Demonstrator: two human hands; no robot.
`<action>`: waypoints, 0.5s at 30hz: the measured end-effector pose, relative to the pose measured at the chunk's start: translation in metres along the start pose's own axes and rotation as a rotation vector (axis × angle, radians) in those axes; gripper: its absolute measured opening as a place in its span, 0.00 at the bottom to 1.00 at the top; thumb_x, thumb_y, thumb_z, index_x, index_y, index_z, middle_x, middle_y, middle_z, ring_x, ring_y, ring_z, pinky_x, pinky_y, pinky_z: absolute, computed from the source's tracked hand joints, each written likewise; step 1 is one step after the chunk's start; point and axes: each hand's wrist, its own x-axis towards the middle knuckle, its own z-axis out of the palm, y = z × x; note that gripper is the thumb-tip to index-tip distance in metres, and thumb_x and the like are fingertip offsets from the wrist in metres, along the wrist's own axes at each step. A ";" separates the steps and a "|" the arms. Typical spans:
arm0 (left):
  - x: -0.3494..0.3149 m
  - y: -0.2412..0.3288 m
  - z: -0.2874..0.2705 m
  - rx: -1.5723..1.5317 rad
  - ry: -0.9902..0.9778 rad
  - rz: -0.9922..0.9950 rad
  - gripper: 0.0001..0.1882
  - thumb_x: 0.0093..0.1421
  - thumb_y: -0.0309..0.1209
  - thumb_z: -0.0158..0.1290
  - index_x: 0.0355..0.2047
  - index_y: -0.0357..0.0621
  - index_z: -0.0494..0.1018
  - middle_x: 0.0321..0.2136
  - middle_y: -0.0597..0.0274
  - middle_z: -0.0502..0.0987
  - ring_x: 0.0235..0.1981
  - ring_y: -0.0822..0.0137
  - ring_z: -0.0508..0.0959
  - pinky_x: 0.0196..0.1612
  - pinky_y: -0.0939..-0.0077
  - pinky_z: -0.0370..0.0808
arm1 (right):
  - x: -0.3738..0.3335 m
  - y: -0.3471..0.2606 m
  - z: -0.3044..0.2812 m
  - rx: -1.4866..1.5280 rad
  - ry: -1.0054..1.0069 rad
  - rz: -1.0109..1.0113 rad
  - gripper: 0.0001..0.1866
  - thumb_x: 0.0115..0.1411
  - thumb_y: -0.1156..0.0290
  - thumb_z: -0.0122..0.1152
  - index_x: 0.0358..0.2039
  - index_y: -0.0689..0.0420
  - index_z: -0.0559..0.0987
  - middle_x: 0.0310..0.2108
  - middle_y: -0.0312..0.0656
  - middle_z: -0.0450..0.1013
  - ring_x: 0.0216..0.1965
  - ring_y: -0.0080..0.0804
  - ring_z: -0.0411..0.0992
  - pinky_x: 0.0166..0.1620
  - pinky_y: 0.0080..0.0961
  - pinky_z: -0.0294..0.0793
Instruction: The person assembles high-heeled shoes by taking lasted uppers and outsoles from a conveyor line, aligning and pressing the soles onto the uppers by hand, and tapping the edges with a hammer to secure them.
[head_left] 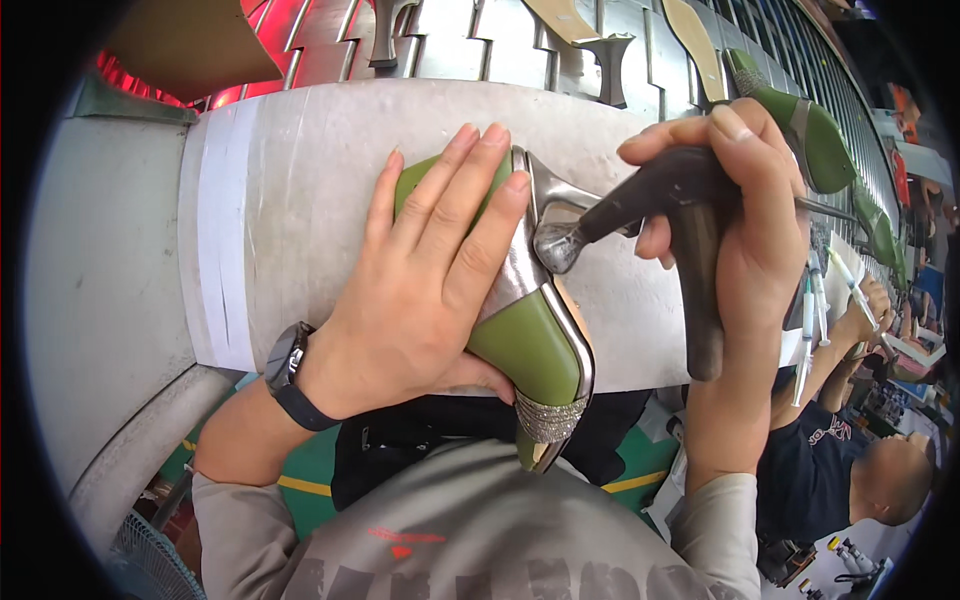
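A green high-heeled shoe (525, 343) lies across the pale work surface, its sole edge turned toward the right. It has a metallic band, a metallic heel (558, 193) and a glittery strap (548, 420) that overhangs the near edge. My left hand (425, 255) is laid over the shoe, fingers across its upper and thumb by the lower green part, gripping it. In my right hand (750, 200) is a dark hammer (698, 290). The hammer's rounded metal face (558, 247) is beside the shoe's sole edge below the heel; whether they touch I cannot tell.
Beyond the pale work surface (300, 250) runs a slatted metal conveyor (450, 50) with loose heels (612, 70), insoles (692, 40) and more green shoes (822, 145). Several syringes (806, 330) are at the right edge. A co-worker (820, 455) is at right.
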 end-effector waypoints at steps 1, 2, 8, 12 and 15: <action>-0.001 0.000 0.001 -0.001 0.015 -0.007 0.76 0.38 0.70 0.68 0.77 0.36 0.48 0.75 0.30 0.51 0.74 0.31 0.57 0.72 0.27 0.48 | -0.001 0.002 -0.004 0.003 -0.028 0.005 0.14 0.72 0.62 0.50 0.35 0.60 0.72 0.34 0.57 0.81 0.14 0.30 0.74 0.18 0.17 0.70; -0.002 0.001 0.001 -0.004 0.017 -0.007 0.76 0.38 0.70 0.68 0.77 0.36 0.48 0.75 0.30 0.51 0.74 0.31 0.57 0.72 0.27 0.48 | -0.004 0.006 -0.008 0.000 -0.028 0.005 0.14 0.72 0.62 0.50 0.35 0.60 0.72 0.34 0.57 0.81 0.14 0.30 0.74 0.18 0.17 0.70; -0.001 0.000 0.000 0.011 -0.014 -0.012 0.77 0.37 0.70 0.68 0.77 0.36 0.48 0.75 0.31 0.51 0.75 0.31 0.57 0.72 0.27 0.49 | -0.013 0.020 -0.023 0.156 -0.096 -0.048 0.14 0.73 0.60 0.49 0.35 0.58 0.69 0.32 0.60 0.78 0.11 0.32 0.71 0.15 0.20 0.73; -0.002 0.003 -0.001 0.016 0.012 -0.006 0.77 0.37 0.70 0.69 0.77 0.37 0.48 0.75 0.32 0.51 0.75 0.31 0.56 0.72 0.28 0.49 | 0.004 -0.015 -0.007 -0.131 -0.232 -0.021 0.14 0.71 0.62 0.50 0.33 0.60 0.72 0.31 0.56 0.81 0.12 0.29 0.71 0.16 0.16 0.70; -0.001 0.005 -0.002 0.030 0.028 -0.004 0.77 0.32 0.63 0.72 0.77 0.37 0.49 0.75 0.33 0.51 0.75 0.33 0.56 0.72 0.28 0.51 | 0.006 -0.015 -0.006 -0.092 -0.243 0.022 0.14 0.70 0.63 0.52 0.32 0.60 0.73 0.32 0.54 0.82 0.14 0.28 0.73 0.18 0.19 0.70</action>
